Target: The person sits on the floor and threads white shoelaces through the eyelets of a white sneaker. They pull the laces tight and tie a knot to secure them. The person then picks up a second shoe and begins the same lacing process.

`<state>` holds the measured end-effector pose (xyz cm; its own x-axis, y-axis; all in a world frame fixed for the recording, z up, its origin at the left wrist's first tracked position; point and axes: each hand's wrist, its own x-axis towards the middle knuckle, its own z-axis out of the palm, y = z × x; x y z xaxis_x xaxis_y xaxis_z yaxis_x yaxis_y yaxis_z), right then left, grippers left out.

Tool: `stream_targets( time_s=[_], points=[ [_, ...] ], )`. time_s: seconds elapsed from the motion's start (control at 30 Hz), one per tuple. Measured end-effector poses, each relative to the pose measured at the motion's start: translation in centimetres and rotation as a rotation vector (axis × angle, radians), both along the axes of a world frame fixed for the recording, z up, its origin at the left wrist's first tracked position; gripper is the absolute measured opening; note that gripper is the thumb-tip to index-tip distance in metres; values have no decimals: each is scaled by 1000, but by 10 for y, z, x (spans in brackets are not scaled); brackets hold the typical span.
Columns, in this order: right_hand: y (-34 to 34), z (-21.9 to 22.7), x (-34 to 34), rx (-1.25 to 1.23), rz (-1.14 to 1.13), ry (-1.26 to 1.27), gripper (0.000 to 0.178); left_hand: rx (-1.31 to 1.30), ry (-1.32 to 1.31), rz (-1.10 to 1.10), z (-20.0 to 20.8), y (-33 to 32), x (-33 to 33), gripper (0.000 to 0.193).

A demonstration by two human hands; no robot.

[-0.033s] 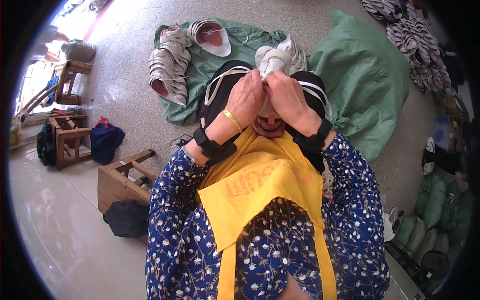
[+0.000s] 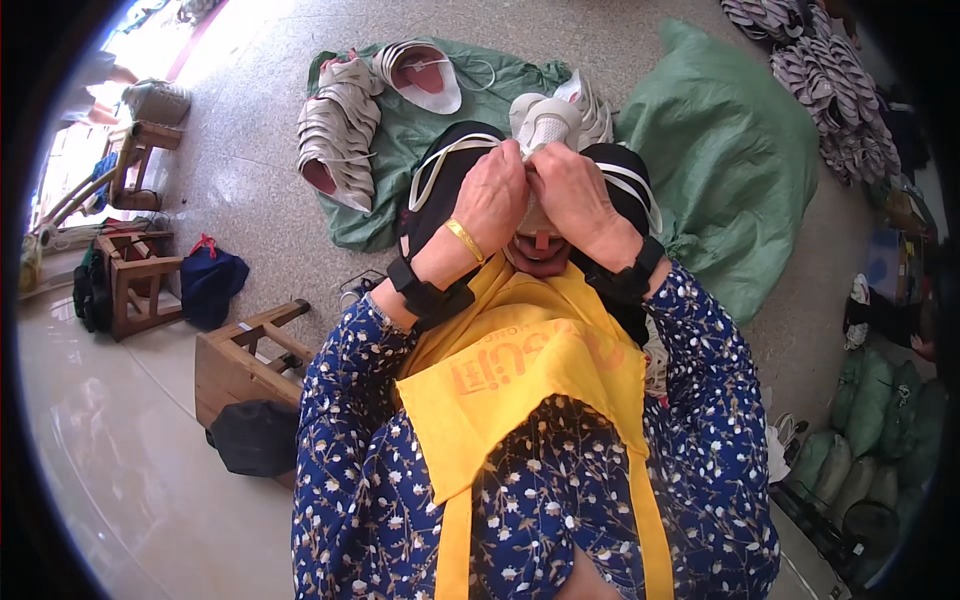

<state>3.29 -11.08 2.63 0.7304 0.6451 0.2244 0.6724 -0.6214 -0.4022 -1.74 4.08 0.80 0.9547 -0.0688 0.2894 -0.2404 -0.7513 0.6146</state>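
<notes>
A pale shoe upper (image 2: 548, 122) lies between my raised knees, its white mesh tongue pointing away from me and its reddish inside showing at the near end. My left hand (image 2: 492, 195) is closed at its middle, thumb and fingers pinched together. My right hand (image 2: 575, 195) is closed just beside it, fingertips almost meeting the left's. Exactly which part the fingertips pinch is hidden. White laces (image 2: 435, 165) loop over the dark cloth on both knees. A yellow apron (image 2: 520, 370) covers my lap.
Stacked shoe uppers (image 2: 340, 130) lie on a green sheet (image 2: 360, 232) ahead. A bulky green sack (image 2: 730, 170) stands to the right. Wooden stools (image 2: 250, 365) are at left. More bundled uppers (image 2: 835, 95) sit at far right, above several green bundles (image 2: 870, 400).
My hands and the shoe upper hold almost the same pose. At the far right edge, part of what looks like another person's hand has come into view.
</notes>
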Motion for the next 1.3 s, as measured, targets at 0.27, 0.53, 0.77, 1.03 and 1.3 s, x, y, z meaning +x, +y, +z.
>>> stream_targets(
  time_s=[0.27,0.53,0.77,1.03,1.3],
  points=[
    [0,4,-1,36,-38,37,11,-30,37,39,-4,-6,6,19],
    [3,0,-3,52,-49,-18,10,-45,69,39,0,-3,6,14],
    [7,-2,-3,61,-40,-32,10,-76,67,39,-4,1,10,13],
    [-10,18,3,246,57,-46,5,-73,54,88,6,-7,10,15],
    [-36,74,-22,498,-113,445,3,-102,32,71,12,-8,-1,15]
  ],
)
